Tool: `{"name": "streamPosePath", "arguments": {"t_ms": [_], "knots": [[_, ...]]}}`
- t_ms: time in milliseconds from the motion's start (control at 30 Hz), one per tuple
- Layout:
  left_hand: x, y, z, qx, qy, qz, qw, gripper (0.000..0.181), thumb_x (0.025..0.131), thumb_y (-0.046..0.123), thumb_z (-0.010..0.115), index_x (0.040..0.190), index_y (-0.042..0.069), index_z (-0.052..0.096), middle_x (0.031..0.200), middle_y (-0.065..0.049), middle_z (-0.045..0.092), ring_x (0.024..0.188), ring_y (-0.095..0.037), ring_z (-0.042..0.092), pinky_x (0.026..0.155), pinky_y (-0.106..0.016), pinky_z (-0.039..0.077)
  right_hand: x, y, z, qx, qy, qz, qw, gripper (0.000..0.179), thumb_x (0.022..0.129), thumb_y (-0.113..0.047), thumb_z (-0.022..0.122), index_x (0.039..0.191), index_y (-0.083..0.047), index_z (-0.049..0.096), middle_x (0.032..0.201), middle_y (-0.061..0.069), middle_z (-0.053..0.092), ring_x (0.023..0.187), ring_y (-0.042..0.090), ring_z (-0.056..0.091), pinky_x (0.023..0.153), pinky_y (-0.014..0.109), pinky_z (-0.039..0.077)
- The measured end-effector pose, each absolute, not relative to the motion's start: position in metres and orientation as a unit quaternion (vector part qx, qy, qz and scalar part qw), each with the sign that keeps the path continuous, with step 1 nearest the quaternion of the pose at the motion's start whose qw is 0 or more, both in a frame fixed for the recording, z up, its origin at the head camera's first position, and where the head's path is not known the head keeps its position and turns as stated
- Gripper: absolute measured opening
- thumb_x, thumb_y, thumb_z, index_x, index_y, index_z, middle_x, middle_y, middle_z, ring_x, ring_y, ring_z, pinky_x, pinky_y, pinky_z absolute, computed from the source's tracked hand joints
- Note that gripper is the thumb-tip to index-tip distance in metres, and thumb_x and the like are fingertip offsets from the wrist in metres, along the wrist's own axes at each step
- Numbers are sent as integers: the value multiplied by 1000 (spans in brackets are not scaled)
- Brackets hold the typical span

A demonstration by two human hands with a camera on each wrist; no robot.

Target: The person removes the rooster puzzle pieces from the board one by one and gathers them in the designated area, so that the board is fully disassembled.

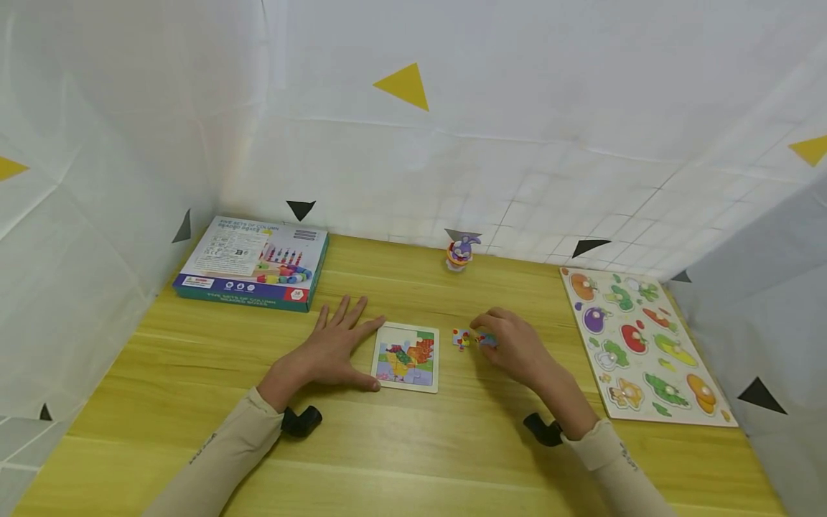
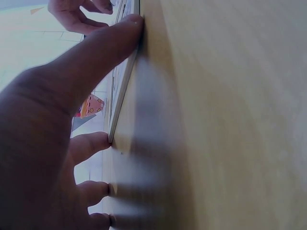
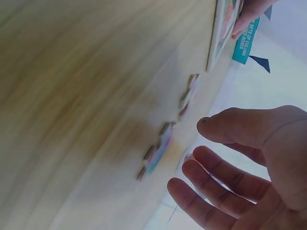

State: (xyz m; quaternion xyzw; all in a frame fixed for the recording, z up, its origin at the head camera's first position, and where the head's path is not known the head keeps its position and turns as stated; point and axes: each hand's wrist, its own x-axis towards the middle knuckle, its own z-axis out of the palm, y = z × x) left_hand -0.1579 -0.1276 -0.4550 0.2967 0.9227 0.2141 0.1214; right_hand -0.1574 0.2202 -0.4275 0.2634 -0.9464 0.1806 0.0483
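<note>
A small square jigsaw puzzle tray with a pale frame lies in the middle of the table. Colourful pieces fill most of it, and a bare patch shows at its upper left. My left hand spreads its fingers at the tray's left side, thumb and index finger touching the frame. To the right lie two loose puzzle pieces, one nearer the tray and another partly covered by my right hand. In the right wrist view that hand hovers beside both pieces, thumb and fingers apart, with nothing between them.
A boxed bead toy sits at the back left. The purple rabbit figurine stands near the rear wall. On the right lies a vegetable peg puzzle board. White sheeting encloses the wooden table.
</note>
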Motion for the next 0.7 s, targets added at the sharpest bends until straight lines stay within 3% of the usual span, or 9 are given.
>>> {"name": "streamPosePath", "arguments": {"t_ms": [700], "knots": [[-158, -126, -456, 295, 922, 217, 124, 110, 72, 70, 76, 159, 21, 31, 166, -19, 2, 149, -45, -8, 113, -68, -5, -160, 175, -425, 299, -934, 194, 41, 28, 77, 1, 79, 104, -5, 74, 104, 6, 67, 94, 23, 64, 75, 39, 56]]}}
